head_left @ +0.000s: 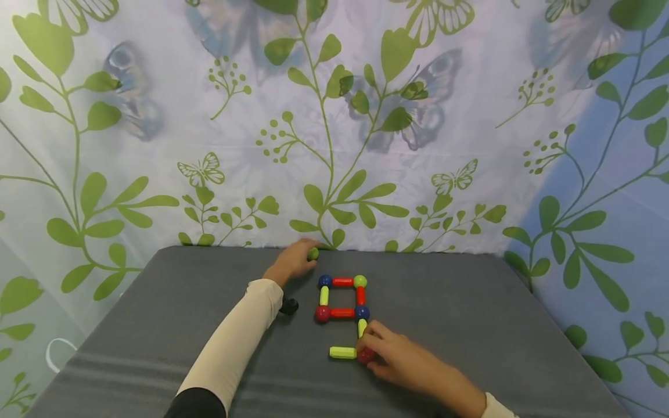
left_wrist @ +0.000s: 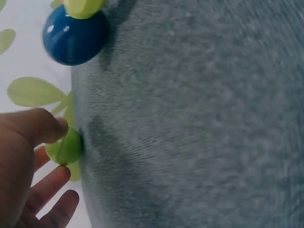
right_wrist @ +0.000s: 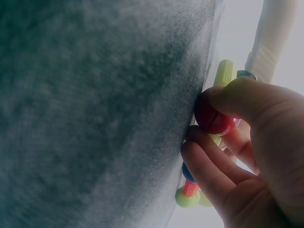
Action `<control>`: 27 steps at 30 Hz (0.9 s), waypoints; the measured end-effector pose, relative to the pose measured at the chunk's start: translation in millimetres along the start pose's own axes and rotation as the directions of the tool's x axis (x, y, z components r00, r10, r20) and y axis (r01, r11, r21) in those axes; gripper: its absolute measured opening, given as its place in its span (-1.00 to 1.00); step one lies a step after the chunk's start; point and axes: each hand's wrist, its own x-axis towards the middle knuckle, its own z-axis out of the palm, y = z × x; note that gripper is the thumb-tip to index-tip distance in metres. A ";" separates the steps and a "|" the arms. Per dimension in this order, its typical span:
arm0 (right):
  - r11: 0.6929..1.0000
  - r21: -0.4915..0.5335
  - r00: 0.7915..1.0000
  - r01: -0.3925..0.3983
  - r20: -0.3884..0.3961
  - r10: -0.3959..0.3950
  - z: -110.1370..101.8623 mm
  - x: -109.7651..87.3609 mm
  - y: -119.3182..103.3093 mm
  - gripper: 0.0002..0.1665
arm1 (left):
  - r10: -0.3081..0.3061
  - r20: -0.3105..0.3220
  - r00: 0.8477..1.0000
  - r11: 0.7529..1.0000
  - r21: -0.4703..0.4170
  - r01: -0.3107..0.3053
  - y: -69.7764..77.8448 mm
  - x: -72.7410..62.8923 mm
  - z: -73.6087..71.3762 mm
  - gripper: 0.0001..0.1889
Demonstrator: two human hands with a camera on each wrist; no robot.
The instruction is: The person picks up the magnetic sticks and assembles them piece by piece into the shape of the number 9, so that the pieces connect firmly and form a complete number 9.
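At the far edge of the table, my left hand (head_left: 295,261) pinches a green ball (left_wrist: 65,147) between thumb and fingers. My right hand (head_left: 402,360) grips a red ball (right_wrist: 213,114) near the front, thumb on one side and fingers around the other. A yellow-green stick (head_left: 342,352) points left from that ball; another yellow-green stick (head_left: 362,328) runs up to a blue ball (head_left: 362,313). That blue ball is one corner of a square, with a second blue ball (head_left: 325,281), a green ball (head_left: 360,281) and another red ball (head_left: 323,314) at the other corners.
Red sticks (head_left: 342,313) form three sides of the square and a yellow-green stick (head_left: 324,296) the fourth. A small black object (head_left: 289,306) shows beside the left sleeve. Grey cloth covers the table (head_left: 460,302); a leaf-patterned curtain (head_left: 345,145) hangs behind its far edge.
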 end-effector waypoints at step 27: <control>0.998 -0.017 0.996 -0.061 0.064 0.062 -0.3 3.0 -7.7 -0.54 | 0.164 -0.010 0.986 0.976 -0.144 -0.164 0.2 -69.5 -8.8 -0.72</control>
